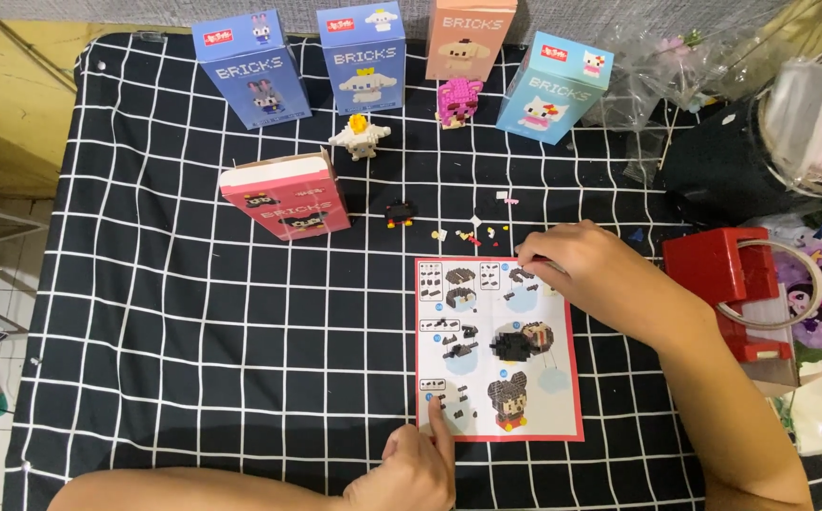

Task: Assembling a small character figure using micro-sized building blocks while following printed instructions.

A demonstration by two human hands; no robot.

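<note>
The left hand (418, 467) rests at the bottom edge of the instruction sheet (498, 348), its fingers curled in and only the index finger stretched out, the tip pressing on a step diagram at the sheet's lower left corner; it grips nothing. The right hand (577, 265) lies over the sheet's upper right corner with its fingers bent down and pinched together at the top edge, though whether a small piece sits between the fingertips cannot be told. The sheet lies flat on a black tablecloth with a white grid (193, 331), a red border around its pictures of a dark mouse-eared figure. Just above the sheet a scatter of tiny loose bricks (472, 232) lies on the cloth, and near them stands a small black partly built piece (399, 214). A red box (285, 197) lies to the left of these. Farther back four boxes stand upright in a row: two blue ones (252, 68) (363, 57), a peach one (470, 38) and a light blue one (553, 87), with a finished white figure (360, 137) and a pink figure (457, 101) in front of them. A red tape dispenser (728, 284) sits to the right, beside the right forearm.
</note>
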